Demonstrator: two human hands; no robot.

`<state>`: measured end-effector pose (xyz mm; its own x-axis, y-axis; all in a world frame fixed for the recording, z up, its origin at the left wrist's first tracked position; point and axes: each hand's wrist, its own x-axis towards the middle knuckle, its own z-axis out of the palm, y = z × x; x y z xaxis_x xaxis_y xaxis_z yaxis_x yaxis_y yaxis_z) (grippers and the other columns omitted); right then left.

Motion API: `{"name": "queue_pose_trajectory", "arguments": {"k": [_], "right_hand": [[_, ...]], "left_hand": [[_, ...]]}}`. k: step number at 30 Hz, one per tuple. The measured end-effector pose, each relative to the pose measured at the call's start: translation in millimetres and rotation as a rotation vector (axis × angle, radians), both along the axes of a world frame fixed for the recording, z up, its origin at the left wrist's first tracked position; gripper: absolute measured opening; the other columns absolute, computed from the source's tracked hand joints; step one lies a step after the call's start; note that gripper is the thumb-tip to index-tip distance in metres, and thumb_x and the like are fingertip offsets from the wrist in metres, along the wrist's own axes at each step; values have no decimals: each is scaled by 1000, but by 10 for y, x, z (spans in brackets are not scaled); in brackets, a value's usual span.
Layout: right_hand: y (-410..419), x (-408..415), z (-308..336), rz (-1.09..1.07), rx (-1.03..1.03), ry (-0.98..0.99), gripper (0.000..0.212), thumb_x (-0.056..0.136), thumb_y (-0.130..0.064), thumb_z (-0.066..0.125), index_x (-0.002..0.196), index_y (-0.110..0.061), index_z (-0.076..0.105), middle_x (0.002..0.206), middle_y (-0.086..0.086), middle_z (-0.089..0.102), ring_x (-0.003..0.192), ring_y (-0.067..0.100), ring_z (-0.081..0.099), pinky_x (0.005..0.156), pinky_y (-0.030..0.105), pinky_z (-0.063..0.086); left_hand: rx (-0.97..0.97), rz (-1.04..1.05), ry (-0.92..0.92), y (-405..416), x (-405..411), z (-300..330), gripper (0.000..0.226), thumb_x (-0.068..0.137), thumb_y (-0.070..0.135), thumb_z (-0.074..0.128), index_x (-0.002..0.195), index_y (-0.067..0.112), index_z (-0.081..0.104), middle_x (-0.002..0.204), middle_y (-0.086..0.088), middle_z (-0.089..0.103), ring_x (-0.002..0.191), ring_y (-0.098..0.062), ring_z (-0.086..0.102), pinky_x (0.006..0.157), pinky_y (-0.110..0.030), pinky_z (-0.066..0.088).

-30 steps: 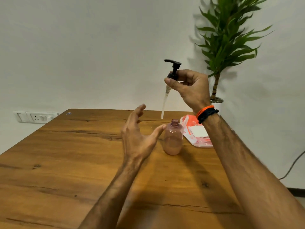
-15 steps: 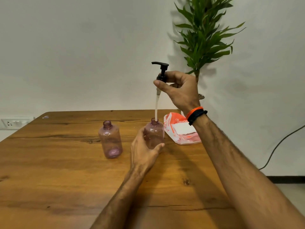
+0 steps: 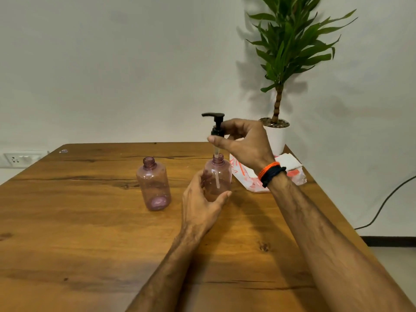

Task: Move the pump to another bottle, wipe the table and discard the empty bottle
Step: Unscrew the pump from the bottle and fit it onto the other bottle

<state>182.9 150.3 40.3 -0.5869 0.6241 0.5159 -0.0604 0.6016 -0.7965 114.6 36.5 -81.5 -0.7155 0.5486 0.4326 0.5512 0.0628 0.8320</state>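
A home room (likely): wooden table [image 3: 67, 221], potted plant [image 3: 283, 52], wall socket [image 3: 19, 158].

Two bare forearms come up from the bottom edge, no sleeves on either one, and fine hair shows along both. The left hand [image 3: 200, 206] wears nothing at all: no ring, no watch, no band at its wrist. Over to the right hand [image 3: 245, 143], and there is the only thing worn in view, a stack of thread bands [image 3: 271, 173] wound round the wrist. The orange band sits nearer the hand, thin cords laid side by side. A dark band, black or navy, lies right against it on the forearm side, with a small knot or loose end poking out. The fingers [image 3: 215, 139] carry no rings.
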Motion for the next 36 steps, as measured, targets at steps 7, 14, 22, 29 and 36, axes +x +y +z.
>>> {"name": "queue_pose_trajectory", "arguments": {"k": [7,14,22,29,36], "right_hand": [[89,54,-151,105,-15,-164,32,65,-25,89,93,-18,75,84,-10,74,72,-4,66,66,8,49],[146,48,-158,141,58,-267,37,67,-30,87,99,-15,75,89,-5,74,79,3,67,72,15,51],[138,46,-135,69,71,-264,41,53,-43,91,83,-23,71,78,-8,72,72,5,68,70,21,57],[99,28,-143,0,141,-343,61,41,-69,78,84,-27,66,81,-12,69,76,5,63,66,22,52],[198,92,-192,301,17,-276,32,73,-18,83,104,-12,73,99,-3,75,94,10,70,87,26,55]], "left_hand": [[-14,7,-4,0,-5,-10,71,65,44,85,126,31,52,103,31,53,93,26,48,76,7,38],[-5,12,-2,9,-13,-24,73,65,43,85,128,29,51,111,24,57,101,6,56,85,-8,46],[-12,8,1,12,-18,-27,77,65,44,84,132,29,48,117,20,57,107,2,55,86,-9,44],[-29,16,9,17,-13,-16,78,66,45,84,133,28,47,125,15,59,109,0,55,88,-11,43],[-31,3,-12,-2,-3,5,72,66,42,85,127,31,49,107,28,52,92,19,51,78,2,37]]}}
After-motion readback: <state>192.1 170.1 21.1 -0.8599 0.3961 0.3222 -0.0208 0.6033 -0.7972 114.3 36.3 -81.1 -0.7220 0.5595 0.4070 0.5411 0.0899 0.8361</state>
